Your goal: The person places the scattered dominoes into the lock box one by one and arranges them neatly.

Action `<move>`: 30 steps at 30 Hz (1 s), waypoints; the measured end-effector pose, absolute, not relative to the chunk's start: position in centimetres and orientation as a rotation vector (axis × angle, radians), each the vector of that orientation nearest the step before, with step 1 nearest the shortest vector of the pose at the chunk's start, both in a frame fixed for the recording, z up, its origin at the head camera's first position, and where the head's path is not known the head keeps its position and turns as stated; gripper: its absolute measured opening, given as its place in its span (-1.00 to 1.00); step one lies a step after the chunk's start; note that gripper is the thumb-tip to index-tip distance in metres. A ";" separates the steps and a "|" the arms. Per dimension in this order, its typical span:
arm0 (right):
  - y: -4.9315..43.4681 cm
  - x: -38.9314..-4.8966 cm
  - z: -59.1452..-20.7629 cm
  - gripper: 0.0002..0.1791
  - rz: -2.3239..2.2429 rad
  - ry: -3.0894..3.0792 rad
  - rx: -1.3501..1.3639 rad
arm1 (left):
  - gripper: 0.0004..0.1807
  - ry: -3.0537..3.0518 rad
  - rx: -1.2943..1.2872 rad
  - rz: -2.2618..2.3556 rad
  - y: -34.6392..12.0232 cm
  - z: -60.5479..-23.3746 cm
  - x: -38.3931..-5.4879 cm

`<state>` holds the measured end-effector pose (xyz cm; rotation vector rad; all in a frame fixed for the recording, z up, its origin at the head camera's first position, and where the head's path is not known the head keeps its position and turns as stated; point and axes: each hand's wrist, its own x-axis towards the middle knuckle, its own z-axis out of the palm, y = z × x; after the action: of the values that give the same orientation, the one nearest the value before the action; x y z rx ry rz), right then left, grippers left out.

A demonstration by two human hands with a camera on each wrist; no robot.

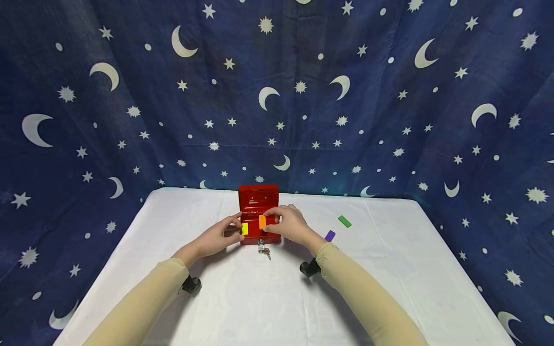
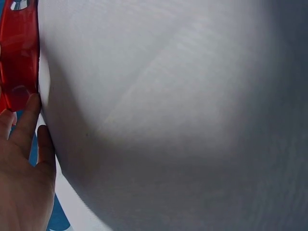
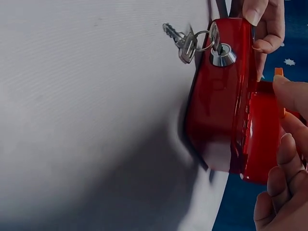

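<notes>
A small red cash box (image 1: 272,238) stands on the table with its lid (image 1: 258,197) raised. At its left side is my left hand (image 1: 214,236), gripping the box; in the right wrist view the thumb lies on the front corner. A yellow block (image 1: 245,228) shows inside the box beside that hand. Over the box, my right hand (image 1: 291,223) pinches an orange block (image 1: 262,222) between thumb and fingers. From the lock (image 3: 223,56) on the box front hang keys (image 3: 187,47) on a ring; one key is in the lock.
Right of the box lie a green block (image 1: 345,221) and a purple block (image 1: 330,236), the latter close to my right wrist. A white cloth covers the table (image 1: 251,298). Behind it hangs a dark blue curtain (image 1: 303,120) with moons and stars.
</notes>
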<state>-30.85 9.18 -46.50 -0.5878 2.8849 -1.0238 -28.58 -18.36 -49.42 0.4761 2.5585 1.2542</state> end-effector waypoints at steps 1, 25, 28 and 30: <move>8.9 -31.0 -46.6 -0.51 -1.026 2.882 -0.584 | -0.60 2.558 0.478 1.256 -18.4 -49.4 -28.6; 4.8 -32.7 -47.7 -0.57 -0.478 2.985 -0.743 | -0.63 2.563 0.495 1.250 -18.4 -49.7 -28.8; 4.7 -32.7 -47.8 -0.57 -0.450 2.983 -0.746 | -0.65 2.564 0.488 1.249 -18.4 -49.6 -28.8; 4.5 -32.7 -47.9 -0.56 -0.442 2.983 -0.746 | -0.66 2.565 0.483 1.246 -18.3 -49.5 -28.8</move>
<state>-32.74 4.55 -47.87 -0.7460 2.9835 -0.4417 -28.76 -18.35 -49.52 0.4826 2.5651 1.2460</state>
